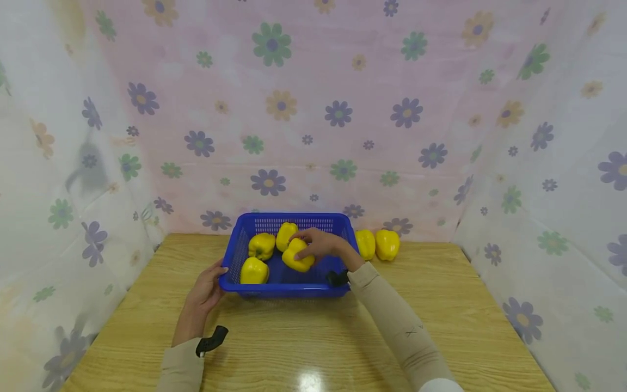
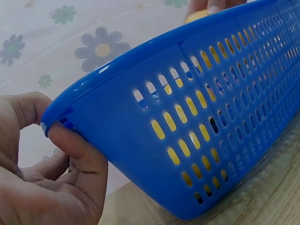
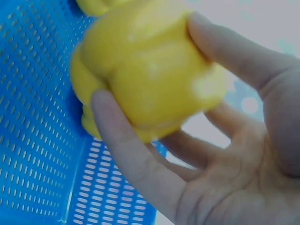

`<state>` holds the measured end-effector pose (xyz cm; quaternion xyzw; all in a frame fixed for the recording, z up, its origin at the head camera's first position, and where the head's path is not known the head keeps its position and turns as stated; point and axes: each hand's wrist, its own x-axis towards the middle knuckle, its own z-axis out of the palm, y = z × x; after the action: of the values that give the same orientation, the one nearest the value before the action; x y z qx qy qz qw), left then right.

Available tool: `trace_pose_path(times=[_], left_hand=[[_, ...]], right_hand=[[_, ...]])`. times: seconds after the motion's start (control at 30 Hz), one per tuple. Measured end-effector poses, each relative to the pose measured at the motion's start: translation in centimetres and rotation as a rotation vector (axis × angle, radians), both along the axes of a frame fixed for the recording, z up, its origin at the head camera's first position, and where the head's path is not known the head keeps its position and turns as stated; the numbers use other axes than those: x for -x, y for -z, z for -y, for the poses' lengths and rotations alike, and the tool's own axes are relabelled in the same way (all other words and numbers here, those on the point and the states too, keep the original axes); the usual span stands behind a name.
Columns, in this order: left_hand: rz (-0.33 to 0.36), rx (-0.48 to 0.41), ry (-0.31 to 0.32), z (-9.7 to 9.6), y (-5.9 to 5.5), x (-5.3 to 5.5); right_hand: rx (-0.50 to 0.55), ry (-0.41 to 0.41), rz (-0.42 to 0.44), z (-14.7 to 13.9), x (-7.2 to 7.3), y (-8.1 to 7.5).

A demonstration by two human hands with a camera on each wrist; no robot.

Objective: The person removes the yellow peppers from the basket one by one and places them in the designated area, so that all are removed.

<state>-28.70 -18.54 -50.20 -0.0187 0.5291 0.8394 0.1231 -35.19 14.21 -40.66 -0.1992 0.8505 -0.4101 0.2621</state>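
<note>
Gripping a blocky yellow bell pepper (image 1: 294,262), the right hand (image 1: 320,245) is hovering over a blue plastic basket (image 1: 294,291) — the left hand (image 1: 206,291) is pinching its rim (image 1: 230,247).

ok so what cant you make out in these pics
Head: base of the near-left pepper, hidden by the near rim of the basket.
Left wrist: full shapes of the peppers inside, behind the basket's slotted wall.
Right wrist: parts of the held pepper, covered by the right hand.
Right wrist: another pepper, cut off by the top edge.
</note>
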Motion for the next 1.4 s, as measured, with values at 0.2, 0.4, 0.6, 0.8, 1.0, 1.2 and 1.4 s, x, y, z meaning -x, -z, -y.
trace_pose_path(times=[0.2, 0.4, 0.6, 0.8, 1.0, 1.2, 1.4], left_hand=[[0.000, 0.009, 0.008, 0.1, 0.0, 0.0], [-0.002, 0.020, 0.006, 0.0, -0.1, -0.1], [-0.003, 0.014, 0.003, 0.0, -0.2, -0.2], [-0.011, 0.002, 0.011, 0.1, 0.0, -0.1], [0.009, -0.017, 0.010, 0.1, -0.1, -0.1], [0.016, -0.016, 0.008, 0.0, -0.3, -0.2], [0.024, -0.018, -0.005, 0.0, -0.3, -0.3]], right_hand=[[0.116, 0.068, -0.058, -0.5, -1.4, -0.2], [0.247, 0.120, -0.062, -0.6, -2.9, 0.4], [0.378, 0.190, -0.098, -0.2, -4.5, 1.7], [0.514, 0.245, -0.167, 0.0, -5.5, 2.9], [0.655, 0.325, -0.198, -0.2, -6.6, 3.5], [0.743, 0.422, -0.219, -1.0, -8.1, 3.7], [0.850, 0.506, -0.157, -2.1, -9.7, 4.4]])
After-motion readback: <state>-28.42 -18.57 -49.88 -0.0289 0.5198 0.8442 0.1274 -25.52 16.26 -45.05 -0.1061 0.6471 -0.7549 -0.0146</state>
